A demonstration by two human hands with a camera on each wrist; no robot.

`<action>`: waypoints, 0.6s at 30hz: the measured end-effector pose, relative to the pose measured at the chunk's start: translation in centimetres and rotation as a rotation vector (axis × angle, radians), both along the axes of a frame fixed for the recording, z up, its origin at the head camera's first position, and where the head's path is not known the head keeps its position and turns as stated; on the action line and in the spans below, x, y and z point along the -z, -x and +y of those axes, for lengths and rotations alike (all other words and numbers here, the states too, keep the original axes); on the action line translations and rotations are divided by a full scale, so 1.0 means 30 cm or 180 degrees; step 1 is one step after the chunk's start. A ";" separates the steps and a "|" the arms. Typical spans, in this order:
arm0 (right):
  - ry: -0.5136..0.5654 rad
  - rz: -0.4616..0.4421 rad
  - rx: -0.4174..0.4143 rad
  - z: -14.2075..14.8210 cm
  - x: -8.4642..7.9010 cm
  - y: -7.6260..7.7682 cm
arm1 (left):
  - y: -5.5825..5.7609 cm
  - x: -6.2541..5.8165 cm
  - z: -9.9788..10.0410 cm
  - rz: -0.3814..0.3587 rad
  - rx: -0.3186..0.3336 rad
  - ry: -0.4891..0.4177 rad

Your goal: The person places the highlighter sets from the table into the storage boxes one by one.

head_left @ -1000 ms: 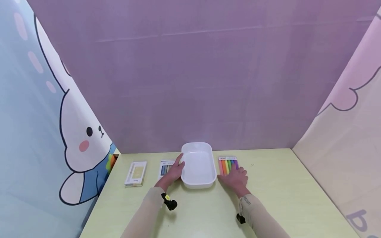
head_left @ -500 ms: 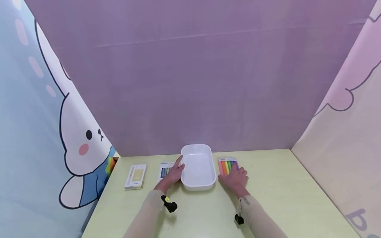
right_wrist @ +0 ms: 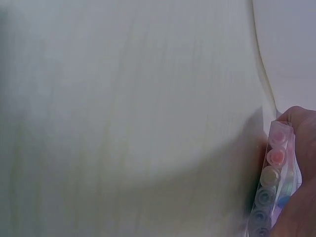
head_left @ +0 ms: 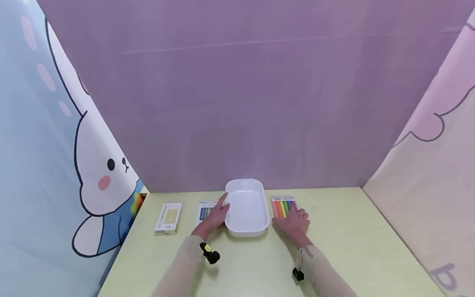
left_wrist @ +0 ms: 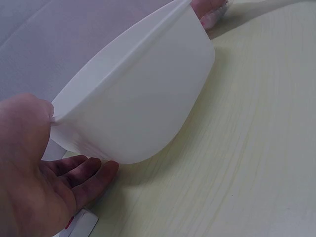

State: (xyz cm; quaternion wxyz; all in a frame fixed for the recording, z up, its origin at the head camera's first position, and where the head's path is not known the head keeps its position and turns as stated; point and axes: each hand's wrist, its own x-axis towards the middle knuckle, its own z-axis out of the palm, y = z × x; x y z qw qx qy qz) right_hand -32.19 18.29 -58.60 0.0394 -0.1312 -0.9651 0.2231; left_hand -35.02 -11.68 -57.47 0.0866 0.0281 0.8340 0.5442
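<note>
A white plastic tray [head_left: 246, 208] stands in the middle of the table. At its left side my left hand [head_left: 217, 215] grips it; in the left wrist view the thumb is at the rim and the curled fingers [left_wrist: 94, 182] reach beneath the lower edge of the tray [left_wrist: 143, 94]. To the right of the tray, my right hand [head_left: 293, 223] holds a clear pack of rainbow-coloured markers [head_left: 281, 207] from above, thumb on its left and fingers towards its right. The right wrist view shows the round marker ends of the pack [right_wrist: 269, 176].
A box with a row of dull-coloured sticks [head_left: 205, 210] lies partly behind my left hand. Farther left is a white box with a yellow panel [head_left: 168, 218]. A purple cloth [head_left: 241, 103] hangs behind the pale table [head_left: 345, 231], with printed cloths at both sides.
The head view shifts slightly. Both hands keep their places on the tray and the marker pack, and neither thing has visibly moved on the table.
</note>
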 end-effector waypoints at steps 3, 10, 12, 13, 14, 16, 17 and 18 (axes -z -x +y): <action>0.0023 0.0006 0.0022 0.002 -0.013 0.010 | 0.004 -0.002 -0.003 0.0003 0.0027 -0.0016; -0.0051 0.0131 0.0045 0.005 -0.066 0.018 | 0.002 -0.006 -0.004 -0.0023 0.0031 -0.0059; -0.0060 0.0196 0.0032 -0.001 -0.089 0.013 | 0.000 -0.006 -0.005 -0.0039 0.0021 -0.0052; -0.0069 0.0233 0.0031 -0.004 -0.101 0.010 | -0.001 -0.006 -0.005 -0.0052 0.0023 -0.0059; -0.0072 0.0275 0.0036 -0.009 -0.115 0.007 | 0.000 -0.005 -0.006 -0.0054 0.0023 -0.0068; -0.0066 0.0367 0.0022 -0.021 -0.143 0.002 | 0.000 -0.004 -0.008 -0.0027 0.0019 -0.0084; -0.0062 0.0405 0.0009 -0.027 -0.158 -0.001 | 0.000 -0.004 -0.009 -0.0019 0.0005 -0.0097; -0.0071 0.0434 -0.0011 -0.033 -0.171 -0.004 | 0.000 -0.003 -0.010 -0.0002 -0.0010 -0.0087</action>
